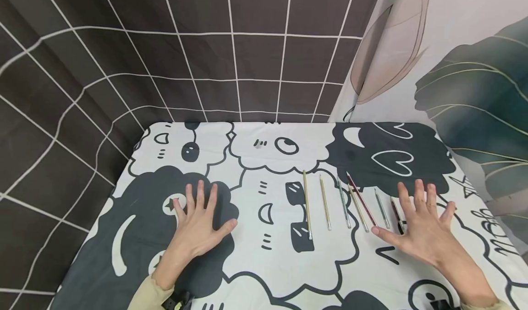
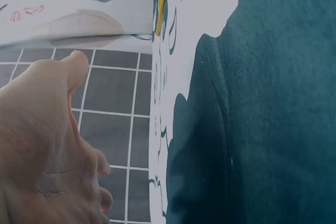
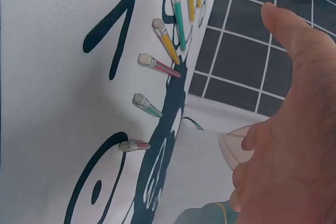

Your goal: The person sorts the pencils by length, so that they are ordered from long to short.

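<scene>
Plainly, the left hand is spread wide, fingers straight, holding nothing; the right hand is splayed likewise, also holding nothing, its thumb tip near the red pencil; the row of pencils lies on the patterned cloth, toward three o'clock from the left hand, between nine and ten from the right.

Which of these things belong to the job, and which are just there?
Likely the job:
- seven pencils
- left grip, empty
- right grip, empty, nearest the pencils

Probably just there:
- printed sheet under the pencils
- grid backdrop
- leaf backdrop
</scene>
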Motion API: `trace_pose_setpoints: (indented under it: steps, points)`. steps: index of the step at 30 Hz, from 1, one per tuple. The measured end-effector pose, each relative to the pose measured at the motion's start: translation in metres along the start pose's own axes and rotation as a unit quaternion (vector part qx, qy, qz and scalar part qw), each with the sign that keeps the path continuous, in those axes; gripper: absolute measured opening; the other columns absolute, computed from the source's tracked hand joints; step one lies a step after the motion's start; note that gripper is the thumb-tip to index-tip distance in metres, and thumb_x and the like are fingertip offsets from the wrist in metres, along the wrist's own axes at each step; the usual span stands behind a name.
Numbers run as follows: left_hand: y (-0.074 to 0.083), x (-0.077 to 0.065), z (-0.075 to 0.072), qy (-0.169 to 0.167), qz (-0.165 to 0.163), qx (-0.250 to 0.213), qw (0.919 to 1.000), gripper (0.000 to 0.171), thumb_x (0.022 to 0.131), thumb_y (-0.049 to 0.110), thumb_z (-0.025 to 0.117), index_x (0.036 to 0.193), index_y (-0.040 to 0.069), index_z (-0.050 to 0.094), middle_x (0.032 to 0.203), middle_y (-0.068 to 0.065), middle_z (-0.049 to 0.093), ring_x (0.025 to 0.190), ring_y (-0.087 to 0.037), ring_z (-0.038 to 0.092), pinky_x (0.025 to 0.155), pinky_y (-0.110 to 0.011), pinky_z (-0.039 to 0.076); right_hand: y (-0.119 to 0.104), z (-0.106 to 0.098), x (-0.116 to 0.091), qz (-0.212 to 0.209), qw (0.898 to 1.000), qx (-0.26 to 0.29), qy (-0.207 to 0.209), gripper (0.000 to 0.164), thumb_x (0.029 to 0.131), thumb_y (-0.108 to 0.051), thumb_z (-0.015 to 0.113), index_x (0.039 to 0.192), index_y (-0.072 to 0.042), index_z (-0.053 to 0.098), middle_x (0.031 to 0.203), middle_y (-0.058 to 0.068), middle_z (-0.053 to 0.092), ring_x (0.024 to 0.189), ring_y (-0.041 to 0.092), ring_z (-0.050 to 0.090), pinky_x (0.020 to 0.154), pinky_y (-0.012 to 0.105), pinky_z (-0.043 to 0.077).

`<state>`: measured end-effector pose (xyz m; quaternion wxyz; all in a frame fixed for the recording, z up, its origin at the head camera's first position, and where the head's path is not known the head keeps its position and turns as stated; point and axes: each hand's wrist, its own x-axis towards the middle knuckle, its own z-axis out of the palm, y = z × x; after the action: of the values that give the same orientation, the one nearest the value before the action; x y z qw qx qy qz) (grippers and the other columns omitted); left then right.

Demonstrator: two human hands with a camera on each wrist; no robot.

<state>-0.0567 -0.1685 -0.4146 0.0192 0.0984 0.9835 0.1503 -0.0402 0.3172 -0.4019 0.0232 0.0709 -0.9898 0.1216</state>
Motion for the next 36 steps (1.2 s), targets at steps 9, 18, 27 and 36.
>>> trace_pose_setpoints:
  steps: [9, 18, 27, 36]
  points:
    - [0.005, 0.004, 0.001, -0.003, 0.004, -0.009, 0.9999, 0.101, 0.089, 0.068, 0.054, 0.158, 0.003, 0.021, 0.162, -0.028, 0.003, 0.146, -0.049, -0.013, 0.104, -0.076, -0.005, 0.002, -0.002, 0.003, -0.027, 0.999, 0.035, 0.029, 0.116, 0.08, -0.05, 0.077, 0.155, 0.009, 0.011, 0.154, 0.042, 0.0, 0.145, 0.048, -0.012, 0.1, 0.075, -0.014]
    - [0.016, 0.007, 0.003, -0.011, 0.013, -0.019, 0.9997, 0.105, 0.086, 0.069, 0.057, 0.158, 0.003, 0.019, 0.163, -0.026, -0.002, 0.145, -0.048, -0.016, 0.103, -0.076, -0.005, 0.002, -0.001, 0.004, -0.045, 0.994, 0.059, 0.082, 0.101, 0.08, -0.031, 0.082, 0.15, 0.014, 0.024, 0.14, 0.046, 0.035, 0.127, 0.06, 0.039, 0.095, 0.073, 0.03]
    - [0.028, 0.012, 0.003, -0.015, 0.012, -0.043, 0.9989, 0.109, 0.084, 0.069, 0.06, 0.159, 0.005, 0.015, 0.163, -0.025, -0.003, 0.145, -0.048, -0.013, 0.106, -0.075, 0.002, -0.002, -0.003, 0.009, -0.063, 0.984, 0.05, 0.161, 0.069, 0.075, -0.009, 0.078, 0.133, 0.012, 0.046, 0.103, 0.04, 0.063, 0.08, 0.056, 0.063, 0.063, 0.064, 0.046]
    - [0.042, 0.016, 0.006, 0.064, 0.03, -0.113, 0.9911, 0.096, 0.081, 0.048, 0.075, 0.151, -0.003, 0.035, 0.152, -0.032, 0.033, 0.138, -0.05, 0.034, 0.099, -0.062, 0.041, -0.005, -0.001, 0.009, -0.068, 0.98, 0.062, 0.179, 0.06, 0.073, -0.003, 0.078, 0.124, 0.012, 0.052, 0.101, 0.034, 0.066, 0.073, 0.045, 0.069, 0.055, 0.056, 0.051]
